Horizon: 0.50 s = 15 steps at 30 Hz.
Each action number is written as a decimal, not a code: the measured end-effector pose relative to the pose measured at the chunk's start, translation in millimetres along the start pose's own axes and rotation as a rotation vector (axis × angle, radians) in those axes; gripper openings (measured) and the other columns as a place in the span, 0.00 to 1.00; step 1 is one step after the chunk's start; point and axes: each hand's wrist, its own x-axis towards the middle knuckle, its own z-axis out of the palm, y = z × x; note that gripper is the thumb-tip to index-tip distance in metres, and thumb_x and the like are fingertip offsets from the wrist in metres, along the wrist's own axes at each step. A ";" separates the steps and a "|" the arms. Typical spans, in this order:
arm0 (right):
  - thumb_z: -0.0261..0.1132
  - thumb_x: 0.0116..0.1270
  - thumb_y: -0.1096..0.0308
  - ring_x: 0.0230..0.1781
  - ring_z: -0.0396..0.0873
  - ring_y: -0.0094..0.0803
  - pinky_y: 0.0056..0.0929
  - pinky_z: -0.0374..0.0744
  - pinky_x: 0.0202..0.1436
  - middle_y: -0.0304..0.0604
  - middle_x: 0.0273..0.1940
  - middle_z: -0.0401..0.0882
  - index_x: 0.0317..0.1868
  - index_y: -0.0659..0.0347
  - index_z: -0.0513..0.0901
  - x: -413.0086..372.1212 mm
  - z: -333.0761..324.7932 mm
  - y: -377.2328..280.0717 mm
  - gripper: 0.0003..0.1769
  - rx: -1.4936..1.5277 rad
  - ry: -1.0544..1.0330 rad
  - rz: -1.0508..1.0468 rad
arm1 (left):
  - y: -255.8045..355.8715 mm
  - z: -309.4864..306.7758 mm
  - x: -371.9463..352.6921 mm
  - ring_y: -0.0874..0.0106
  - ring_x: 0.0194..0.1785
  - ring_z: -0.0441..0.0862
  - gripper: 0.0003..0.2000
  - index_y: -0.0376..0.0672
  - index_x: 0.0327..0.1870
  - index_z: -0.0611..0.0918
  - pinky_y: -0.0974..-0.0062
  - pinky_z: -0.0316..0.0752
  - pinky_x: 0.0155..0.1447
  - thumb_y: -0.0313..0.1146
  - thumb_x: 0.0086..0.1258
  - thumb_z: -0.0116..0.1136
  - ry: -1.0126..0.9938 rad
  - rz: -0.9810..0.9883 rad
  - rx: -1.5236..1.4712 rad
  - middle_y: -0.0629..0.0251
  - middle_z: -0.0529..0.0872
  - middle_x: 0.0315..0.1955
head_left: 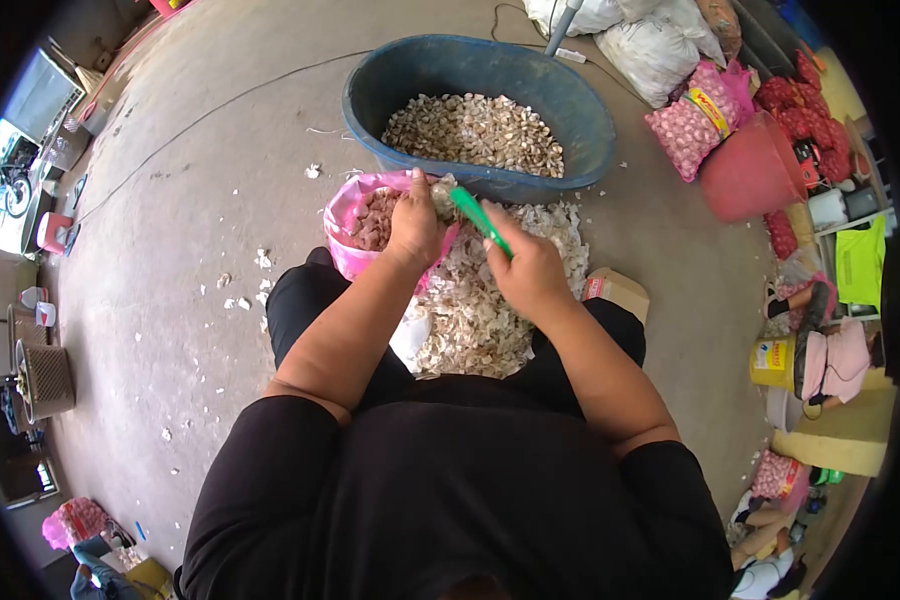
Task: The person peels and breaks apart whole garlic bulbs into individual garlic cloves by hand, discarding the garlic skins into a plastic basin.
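My right hand [532, 272] is closed around a green knife [482, 222], its far end angled up and left toward my left hand. In the closed fingers of my left hand [416, 225] is a pale garlic bulb [443, 196], partly covered by the fingers. That hand is over the right side of a pink bag [342, 222] of reddish-brown cloves or pieces [373, 218]. Between my legs lies a heap of papery garlic skins [475, 335]. Just beyond both hands stands a blue tub [370, 100] with many separated garlic cloves [475, 132] in it.
A cardboard box [622, 294] lies by my right knee. Farther right are a red bucket [752, 168], a pink net sack of garlic [685, 135], white sacks [655, 50] and a yellow bucket [773, 362]. Other people sit at the right and lower left edges. A cable crosses the floor.
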 end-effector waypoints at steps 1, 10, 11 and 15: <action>0.57 0.55 0.69 0.30 0.76 0.50 0.43 0.75 0.33 0.53 0.31 0.78 0.52 0.54 0.72 -1.3 7.3 2.5 0.21 -0.101 -0.088 0.031 | -1.1 -9.4 7.2 0.67 0.31 0.76 0.19 0.37 0.40 0.71 0.69 0.74 0.34 0.47 0.69 0.40 0.038 0.002 0.005 0.60 0.77 0.31; 0.57 0.57 0.64 0.33 0.76 0.49 0.43 0.73 0.37 0.52 0.29 0.77 0.40 0.56 0.77 63.4 62.8 57.7 0.11 -0.028 -0.452 0.328 | 26.6 -69.9 32.9 0.69 0.30 0.78 0.18 0.38 0.39 0.73 0.71 0.74 0.30 0.47 0.67 0.43 0.166 -0.112 0.025 0.64 0.78 0.28; 0.57 0.58 0.63 0.34 0.76 0.49 0.43 0.73 0.39 0.53 0.31 0.77 0.40 0.57 0.77 77.8 75.7 61.7 0.12 0.009 -0.484 0.363 | 21.2 -81.3 37.9 0.70 0.28 0.78 0.17 0.39 0.39 0.74 0.71 0.73 0.28 0.47 0.67 0.44 0.160 -0.155 -0.005 0.64 0.78 0.27; 0.55 0.60 0.56 0.41 0.74 0.49 0.43 0.72 0.44 0.57 0.40 0.75 0.43 0.62 0.76 104.3 93.8 55.7 0.18 -0.129 -0.257 0.098 | -0.2 -94.4 44.5 0.75 0.20 0.69 0.16 0.44 0.29 0.75 0.76 0.60 0.21 0.48 0.65 0.47 0.182 -0.273 0.127 0.69 0.75 0.19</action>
